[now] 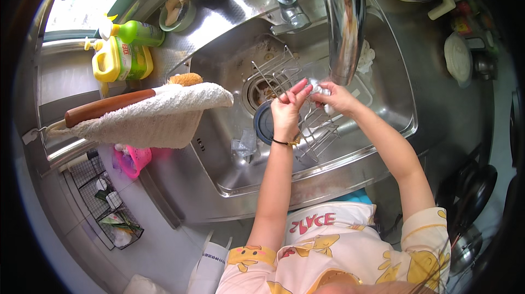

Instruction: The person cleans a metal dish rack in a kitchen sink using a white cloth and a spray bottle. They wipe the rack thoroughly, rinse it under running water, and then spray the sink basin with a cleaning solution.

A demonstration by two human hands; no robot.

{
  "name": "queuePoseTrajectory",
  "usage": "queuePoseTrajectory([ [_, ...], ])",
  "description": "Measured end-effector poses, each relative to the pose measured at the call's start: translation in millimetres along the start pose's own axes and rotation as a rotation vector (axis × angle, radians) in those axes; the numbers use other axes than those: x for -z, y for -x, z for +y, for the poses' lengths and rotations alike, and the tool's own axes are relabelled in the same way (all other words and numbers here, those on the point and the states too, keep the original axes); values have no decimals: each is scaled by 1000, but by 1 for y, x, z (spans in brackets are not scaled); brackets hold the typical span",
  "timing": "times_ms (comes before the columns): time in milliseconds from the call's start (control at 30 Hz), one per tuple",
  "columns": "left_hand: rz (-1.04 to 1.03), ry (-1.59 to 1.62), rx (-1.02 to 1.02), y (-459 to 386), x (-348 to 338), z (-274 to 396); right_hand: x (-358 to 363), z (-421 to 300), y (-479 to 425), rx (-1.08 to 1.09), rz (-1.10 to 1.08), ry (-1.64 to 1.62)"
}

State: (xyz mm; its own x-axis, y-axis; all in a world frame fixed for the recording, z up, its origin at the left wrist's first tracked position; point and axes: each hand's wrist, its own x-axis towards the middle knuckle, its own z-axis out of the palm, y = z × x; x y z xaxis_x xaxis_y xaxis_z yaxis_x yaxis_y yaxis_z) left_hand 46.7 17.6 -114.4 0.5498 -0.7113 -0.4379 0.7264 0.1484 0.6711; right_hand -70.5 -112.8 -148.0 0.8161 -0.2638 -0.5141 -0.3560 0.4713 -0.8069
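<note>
Over the stainless steel sink (385,93), my left hand (286,113) grips the middle of a metal wire rack (316,139). The rack slants across the basin, one end over the drain (247,96), the other towards the front wall. My right hand (338,99) pinches a crumpled white cloth (318,87) against the rack, just beside my left fingertips. Under my left wrist lies a round, dark blue-rimmed lid (262,123), partly covered by the hand. A grey mesh cloth (247,143) rests on the basin floor to its left.
A shiny faucet spout (346,48) hangs close above my right hand. A towel (180,119) and a wooden-handled brush (110,107) jut over the sink's left side. Yellow and green soap bottles (123,58) stand at left. A white cloth (366,57) lies at the basin's right.
</note>
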Motion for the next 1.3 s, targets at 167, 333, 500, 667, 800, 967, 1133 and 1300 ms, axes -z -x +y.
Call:
queuePoseTrajectory([
  [167, 173, -8, 186, -2, 0, 8, -11, 4, 7, -97, 170, -326],
  [333, 171, -92, 185, -1, -3, 1, -15, 21, -6, -233, 502, -219],
  [500, 127, -24, 175, -7, -4, -3, 8, 28, -13, -263, 479, -541],
  [667, 57, 87, 216, -16, -18, -8, 39, 5, 8, -198, 338, -526],
  [800, 45, 144, 230, -23, -32, -12, 43, -18, 22, -147, 398, -488],
  [967, 40, 103, 246, -24, -33, -14, 43, -37, 34, -144, 386, -419],
  [1133, 131, 64, 187, -17, -36, -18, 44, -39, 33, -86, 385, -509],
  [1300, 123, -37, 143, -12, -34, -10, 39, -38, 23, -17, 195, -522],
])
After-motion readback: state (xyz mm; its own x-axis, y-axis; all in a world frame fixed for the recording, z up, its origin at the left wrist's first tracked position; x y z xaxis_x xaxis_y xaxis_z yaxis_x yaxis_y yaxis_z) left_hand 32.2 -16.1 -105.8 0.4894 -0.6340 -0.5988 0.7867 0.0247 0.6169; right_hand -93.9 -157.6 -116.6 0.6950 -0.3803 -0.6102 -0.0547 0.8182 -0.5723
